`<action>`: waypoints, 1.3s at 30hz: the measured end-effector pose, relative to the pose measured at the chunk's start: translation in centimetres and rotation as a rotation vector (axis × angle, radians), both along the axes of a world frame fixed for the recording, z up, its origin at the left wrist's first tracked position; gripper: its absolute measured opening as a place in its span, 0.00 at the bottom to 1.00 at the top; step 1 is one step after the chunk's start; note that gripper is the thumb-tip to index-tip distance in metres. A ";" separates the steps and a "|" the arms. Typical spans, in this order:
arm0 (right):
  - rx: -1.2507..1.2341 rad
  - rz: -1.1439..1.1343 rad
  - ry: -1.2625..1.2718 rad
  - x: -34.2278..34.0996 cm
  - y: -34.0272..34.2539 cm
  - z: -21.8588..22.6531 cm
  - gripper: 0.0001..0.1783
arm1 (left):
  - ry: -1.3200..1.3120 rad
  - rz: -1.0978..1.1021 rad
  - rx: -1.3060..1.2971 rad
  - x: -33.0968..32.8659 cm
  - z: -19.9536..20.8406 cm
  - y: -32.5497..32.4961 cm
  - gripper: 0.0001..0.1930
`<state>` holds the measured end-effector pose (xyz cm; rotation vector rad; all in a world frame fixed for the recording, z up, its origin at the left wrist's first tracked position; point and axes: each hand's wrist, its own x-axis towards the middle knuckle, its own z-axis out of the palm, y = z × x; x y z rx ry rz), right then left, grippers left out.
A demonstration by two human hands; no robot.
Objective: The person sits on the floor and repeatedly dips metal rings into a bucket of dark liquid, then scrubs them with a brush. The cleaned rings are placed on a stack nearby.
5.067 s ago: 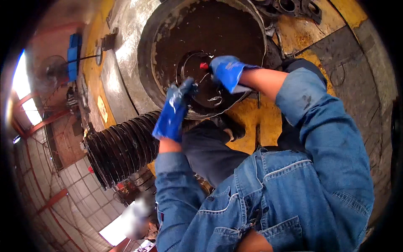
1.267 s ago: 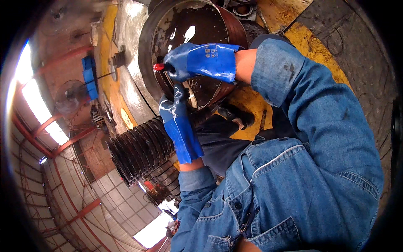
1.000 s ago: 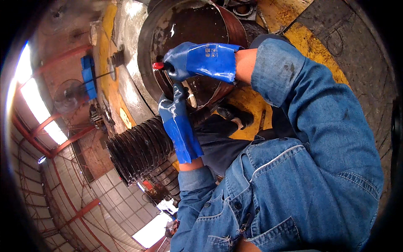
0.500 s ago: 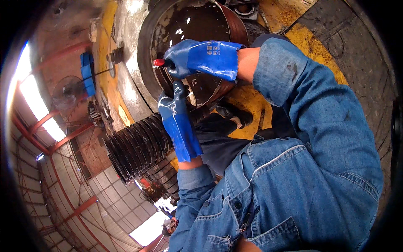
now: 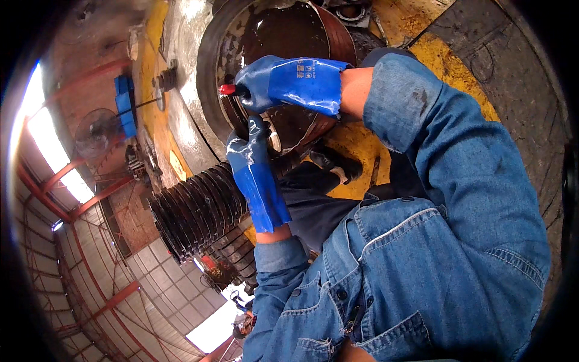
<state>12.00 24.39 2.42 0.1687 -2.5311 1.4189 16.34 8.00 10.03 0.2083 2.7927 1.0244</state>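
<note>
My right hand [image 5: 260,84], in a blue rubber glove, reaches over a round tub [image 5: 208,78] of dark, oily liquid. It is closed around a red-ended tool [image 5: 227,90]; the rest of that tool is hidden by the glove. Just below, my left hand [image 5: 248,149], in a matching glove, grips a dark metal ring [image 5: 237,118] at the tub's near-left rim. The ring's edge shows between the two gloves. A pale curved edge [image 5: 274,137] is visible beside the left fingers.
A row of dark stacked rings [image 5: 196,211] lies left of my left forearm. Beyond the tub is a greasy metal part [image 5: 351,13]. A worn yellow surface [image 5: 449,66] runs at the right. A fan [image 5: 98,131] and blue bins [image 5: 125,105] stand farther left.
Both hands keep nearly the same place and grip. The bright reflections on the liquid have shrunk and shifted.
</note>
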 end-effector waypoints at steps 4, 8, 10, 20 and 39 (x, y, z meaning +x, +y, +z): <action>-0.022 0.011 0.003 -0.2 -0.4 0.3 0.15 | -0.012 0.047 -0.019 0.2 0.5 -0.1 0.19; -0.041 -0.029 0.033 -0.2 -0.3 -0.3 0.15 | -0.024 0.034 0.052 0.1 0.1 0.1 0.20; -0.038 -0.008 -0.013 -0.3 -0.3 -0.1 0.15 | -0.031 0.053 0.078 0.7 0.5 0.6 0.20; -0.048 0.001 -0.012 0.1 -0.2 0.3 0.15 | 0.006 0.007 0.007 -0.7 -0.6 -0.8 0.21; -0.024 -0.009 -0.003 0.2 -0.4 0.6 0.15 | 0.008 0.040 -0.051 -0.3 -0.1 -0.7 0.22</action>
